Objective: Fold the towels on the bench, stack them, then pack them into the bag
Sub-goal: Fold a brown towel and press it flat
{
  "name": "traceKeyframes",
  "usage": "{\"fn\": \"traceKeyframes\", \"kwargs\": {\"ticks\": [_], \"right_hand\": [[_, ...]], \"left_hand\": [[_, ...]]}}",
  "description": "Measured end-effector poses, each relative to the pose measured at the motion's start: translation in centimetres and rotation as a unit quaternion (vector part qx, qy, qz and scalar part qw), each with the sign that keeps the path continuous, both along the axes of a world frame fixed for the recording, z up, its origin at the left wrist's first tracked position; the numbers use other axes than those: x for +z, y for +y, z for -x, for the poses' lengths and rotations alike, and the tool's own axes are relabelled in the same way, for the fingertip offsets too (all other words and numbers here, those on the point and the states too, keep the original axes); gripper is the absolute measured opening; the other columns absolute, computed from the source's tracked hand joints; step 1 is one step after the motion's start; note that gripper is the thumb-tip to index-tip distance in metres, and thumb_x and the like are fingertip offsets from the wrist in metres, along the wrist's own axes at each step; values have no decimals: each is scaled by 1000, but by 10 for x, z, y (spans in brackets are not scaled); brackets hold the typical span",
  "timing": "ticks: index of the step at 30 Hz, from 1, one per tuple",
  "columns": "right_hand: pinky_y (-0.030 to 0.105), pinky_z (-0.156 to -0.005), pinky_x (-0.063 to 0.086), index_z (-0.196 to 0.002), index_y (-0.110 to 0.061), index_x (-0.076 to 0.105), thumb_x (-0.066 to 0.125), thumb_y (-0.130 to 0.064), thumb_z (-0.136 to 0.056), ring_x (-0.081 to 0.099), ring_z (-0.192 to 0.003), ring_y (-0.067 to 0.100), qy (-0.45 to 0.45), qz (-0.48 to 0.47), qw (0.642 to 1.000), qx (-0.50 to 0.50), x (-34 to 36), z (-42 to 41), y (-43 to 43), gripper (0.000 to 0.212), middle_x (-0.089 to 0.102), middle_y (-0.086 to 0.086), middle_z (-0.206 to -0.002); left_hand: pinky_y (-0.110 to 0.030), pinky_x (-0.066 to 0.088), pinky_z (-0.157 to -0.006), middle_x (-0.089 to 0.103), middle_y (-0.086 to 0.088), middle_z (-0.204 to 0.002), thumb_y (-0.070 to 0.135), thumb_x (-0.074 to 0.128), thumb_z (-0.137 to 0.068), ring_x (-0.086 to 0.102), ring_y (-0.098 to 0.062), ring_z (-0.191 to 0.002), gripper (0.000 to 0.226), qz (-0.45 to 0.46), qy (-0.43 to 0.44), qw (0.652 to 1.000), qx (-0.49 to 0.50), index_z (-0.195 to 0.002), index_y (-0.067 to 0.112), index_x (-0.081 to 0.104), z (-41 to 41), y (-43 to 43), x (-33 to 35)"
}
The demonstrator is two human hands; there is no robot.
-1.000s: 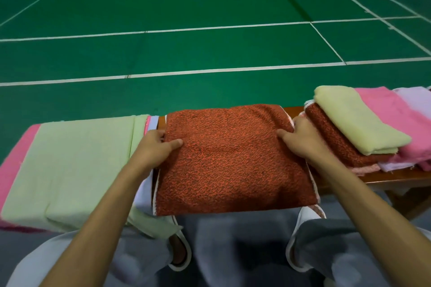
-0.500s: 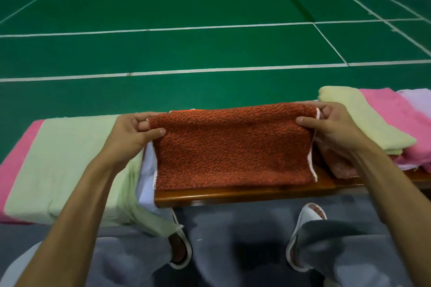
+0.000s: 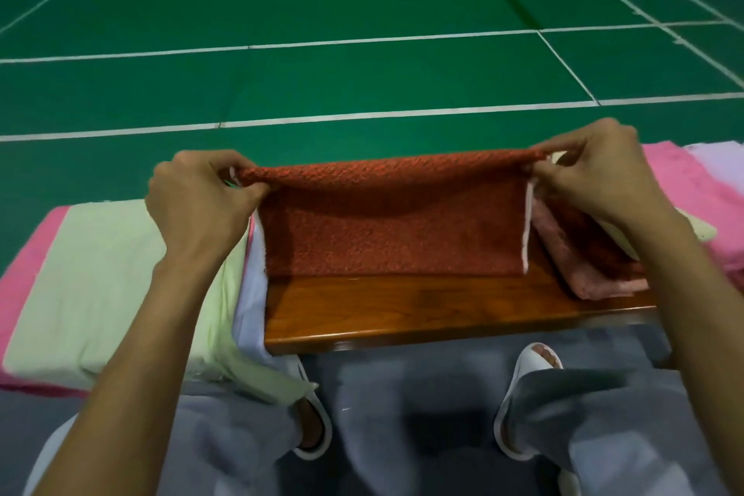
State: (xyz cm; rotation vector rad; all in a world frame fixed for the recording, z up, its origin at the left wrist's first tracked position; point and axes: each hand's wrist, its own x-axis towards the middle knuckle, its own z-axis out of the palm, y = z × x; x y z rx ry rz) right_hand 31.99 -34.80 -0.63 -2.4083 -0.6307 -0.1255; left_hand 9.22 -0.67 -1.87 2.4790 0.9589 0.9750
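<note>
A rust-orange towel [image 3: 394, 230] hangs folded above the wooden bench [image 3: 402, 314], its lower edge close to the bench top. My left hand [image 3: 201, 197] pinches its upper left corner and my right hand [image 3: 596, 177] pinches its upper right corner. A stack of folded towels lies to the right, with another rust-orange towel [image 3: 583, 266] showing under my right forearm and a pale yellow towel [image 3: 702, 232] partly hidden. No bag is in view.
Unfolded towels cover the bench's left end: a light green towel [image 3: 100, 282] over a pink towel [image 3: 24, 274]. A pink towel [image 3: 692, 189] and a lilac towel [image 3: 716, 161] lie at the right. My legs and white slippers [image 3: 527, 395] are below. Green court floor lies beyond.
The rust-orange towel was lying flat on the bench; both hands have taken its near corners and lifted them up and away, baring the bench's front strip.
</note>
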Motion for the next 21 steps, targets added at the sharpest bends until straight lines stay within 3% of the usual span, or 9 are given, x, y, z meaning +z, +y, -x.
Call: {"fn": "traceKeyframes", "kwargs": {"ticks": [2, 4, 7, 10, 13, 15, 17, 19, 21], "right_hand": [[35, -66, 58, -102, -27, 82, 75, -26, -84, 68, -62, 12, -65, -68, 995, -34, -1, -3, 5, 19, 74, 3, -67], [25, -60, 50, -100, -25, 82, 72, -19, -85, 61, -55, 5, -69, -147, 986, -24, 0, 1, 6, 20, 74, 4, -69], [21, -62, 52, -98, -25, 81, 71, -8, -83, 61, -61, -2, -39, -159, 987, -3, -1, 11, -3, 25, 76, 0, -76], [24, -62, 50, -97, -23, 82, 78, -3, -80, 60, -58, 5, -10, -13, 1000, 27, -8, 18, -15, 26, 71, -1, -68], [25, -65, 39, -97, -21, 84, 78, -1, -76, 55, -59, 8, 44, 173, 981, 74, -14, 25, -16, 29, 63, -11, -63], [25, -74, 45, -100, -23, 83, 75, -3, -75, 66, -78, 22, 82, 276, 953, 92, -17, 31, -14, 34, 75, 1, -87], [31, -80, 53, -100, -31, 81, 74, -9, -76, 67, -90, 29, 80, 333, 936, 74, -13, 38, -12, 33, 75, 6, -108], [34, -76, 52, -98, -36, 79, 71, -16, -78, 62, -86, 31, 37, 360, 931, 41, -3, 44, -9, 30, 71, 9, -108], [35, -72, 45, -104, -34, 77, 67, -19, -82, 60, -86, 35, -21, 354, 935, 9, 2, 44, -4, 29, 67, 14, -106]], "left_hand": [[-32, 45, -60, 71, -2, -69, 39, 80, -73, 67, -26, -67, 26, 4, -63, 998, -24, -93, 23, 83, -6, 0, 0], [-31, 46, -59, 69, -1, -65, 27, 77, -77, 65, -19, -62, 19, 8, -119, 990, -74, -95, 23, 83, -7, 2, -2], [-31, 53, -63, 74, 1, -71, 17, 75, -79, 69, -15, -64, 20, 15, -100, 985, -140, -96, 23, 83, 5, 3, -12], [-33, 55, -63, 75, -1, -71, 25, 85, -78, 70, -18, -64, 16, 19, 18, 985, -172, -94, 25, 84, 24, 4, -29], [-27, 46, -59, 74, 3, -65, 20, 95, -69, 66, -16, -59, 23, 42, 211, 959, -185, -86, 30, 84, 32, 1, -39], [-26, 47, -58, 70, 16, -61, 26, 96, -66, 65, -7, -58, 27, 98, 328, 915, -213, -86, 38, 82, 32, -4, -39], [-27, 54, -63, 71, 18, -64, 27, 94, -72, 69, -6, -60, 34, 150, 405, 870, -237, -98, 40, 78, 33, -5, -33], [-24, 54, -60, 71, 13, -60, 16, 87, -81, 67, -7, -54, 32, 186, 416, 851, -261, -103, 35, 74, 34, -1, -26], [-22, 43, -51, 63, 8, -50, 9, 77, -88, 53, -7, -43, 17, 190, 347, 881, -258, -91, 26, 75, 30, -4, -21]]}}
